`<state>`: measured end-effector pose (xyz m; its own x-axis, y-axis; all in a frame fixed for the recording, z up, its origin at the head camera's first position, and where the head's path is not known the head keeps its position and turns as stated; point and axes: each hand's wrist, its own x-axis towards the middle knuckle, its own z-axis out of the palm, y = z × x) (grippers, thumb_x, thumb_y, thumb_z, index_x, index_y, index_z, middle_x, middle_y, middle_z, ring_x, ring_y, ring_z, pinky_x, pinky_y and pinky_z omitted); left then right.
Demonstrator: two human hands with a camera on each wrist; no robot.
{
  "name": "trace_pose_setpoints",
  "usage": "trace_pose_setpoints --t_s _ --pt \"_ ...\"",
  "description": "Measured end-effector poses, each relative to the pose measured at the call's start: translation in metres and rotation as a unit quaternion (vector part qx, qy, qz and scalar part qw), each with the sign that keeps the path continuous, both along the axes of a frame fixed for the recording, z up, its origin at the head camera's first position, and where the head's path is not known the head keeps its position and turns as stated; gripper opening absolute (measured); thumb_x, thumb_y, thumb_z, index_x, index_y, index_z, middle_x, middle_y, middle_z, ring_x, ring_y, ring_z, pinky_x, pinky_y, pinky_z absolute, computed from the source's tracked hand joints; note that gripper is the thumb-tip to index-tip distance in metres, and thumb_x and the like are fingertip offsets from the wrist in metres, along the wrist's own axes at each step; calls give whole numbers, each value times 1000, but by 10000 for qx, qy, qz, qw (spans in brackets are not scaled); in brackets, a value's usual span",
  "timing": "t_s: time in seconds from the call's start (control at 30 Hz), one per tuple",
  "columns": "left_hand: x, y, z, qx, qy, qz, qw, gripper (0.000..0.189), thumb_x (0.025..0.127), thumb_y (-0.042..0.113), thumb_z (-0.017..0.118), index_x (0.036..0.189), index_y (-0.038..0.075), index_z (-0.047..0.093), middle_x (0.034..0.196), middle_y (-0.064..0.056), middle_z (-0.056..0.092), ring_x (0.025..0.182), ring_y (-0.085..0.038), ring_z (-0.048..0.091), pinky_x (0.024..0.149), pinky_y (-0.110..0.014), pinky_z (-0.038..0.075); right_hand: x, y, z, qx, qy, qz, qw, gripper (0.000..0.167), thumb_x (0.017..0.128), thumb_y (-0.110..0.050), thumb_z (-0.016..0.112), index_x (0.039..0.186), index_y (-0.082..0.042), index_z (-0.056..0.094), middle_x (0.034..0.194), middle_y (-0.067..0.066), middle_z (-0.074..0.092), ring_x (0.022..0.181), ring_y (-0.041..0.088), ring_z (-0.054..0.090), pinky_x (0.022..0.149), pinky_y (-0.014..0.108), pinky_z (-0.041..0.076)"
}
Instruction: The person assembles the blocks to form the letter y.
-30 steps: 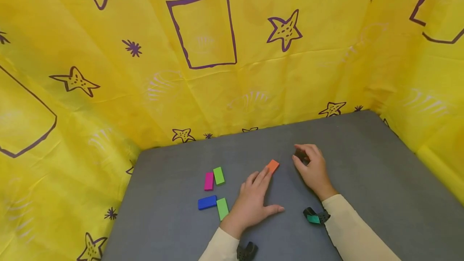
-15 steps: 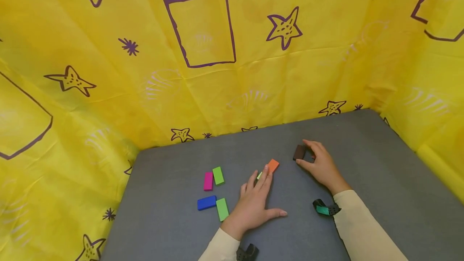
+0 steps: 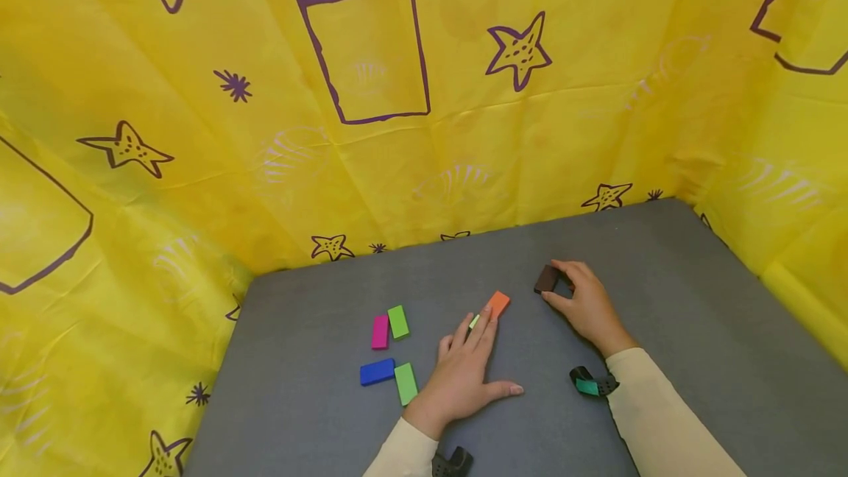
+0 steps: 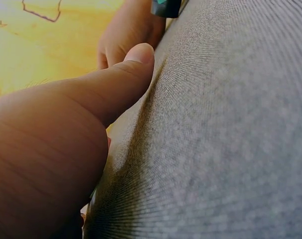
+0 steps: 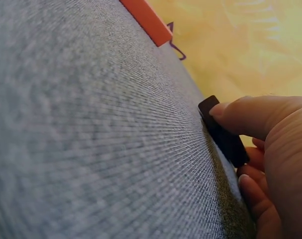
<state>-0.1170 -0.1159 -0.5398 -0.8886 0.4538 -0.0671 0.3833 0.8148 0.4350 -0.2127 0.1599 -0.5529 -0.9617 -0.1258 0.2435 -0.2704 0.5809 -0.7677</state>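
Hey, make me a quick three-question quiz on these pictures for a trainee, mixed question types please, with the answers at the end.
1. Multiple choice: in the head view, how many blocks lie left of the left hand?
A) two
B) three
C) four

2. True or false: in the head view, the pink block lies farther from the camera than the blue block.

3. Fill in: the right hand pinches the ____.

Key:
1. C: pink block, blue block, far green block, near green block.
2. True.
3. Dark brown block.
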Motion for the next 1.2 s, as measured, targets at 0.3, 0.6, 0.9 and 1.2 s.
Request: trace_pose_setpoints --t_s 0.3,0.6,0.9,1.2 --pt "0 0 -3 -100 32 -80 9999 114 93 79 66 176 17 16 182 8 1 165 -26 8 115 -56 30 2 -1 -3 -81 144 -142 9998 64 98 -12 84 151 8 56 139 29 55 120 47 60 100 63 51" --pt "0 -2 -2 -78 61 -187 9998 117 91 80 68 176 16 18 182 7 1 165 -25 6 116 -58 28 4 -5 -1 -172 175 -207 9995 63 98 -12 85 151 7 57 139 28 56 116 45 63 99 61 53" --pt "2 -4 -1 -150 159 -390 9990 123 88 84 69 176 18 15 181 10 -3 165 -24 7 117 -62 25 7 -19 0 -204 260 -56 9994 63 96 -10 87 149 9 58 136 28 58 115 44 64 99 61 54" --pt "2 -3 1 -149 212 -523 9983 124 86 85 69 176 18 15 181 9 -2 165 -24 8 118 -66 24 9 -25 -2 -114 234 19 9997 64 95 -10 88 149 9 58 136 28 58 114 43 65 98 60 55"
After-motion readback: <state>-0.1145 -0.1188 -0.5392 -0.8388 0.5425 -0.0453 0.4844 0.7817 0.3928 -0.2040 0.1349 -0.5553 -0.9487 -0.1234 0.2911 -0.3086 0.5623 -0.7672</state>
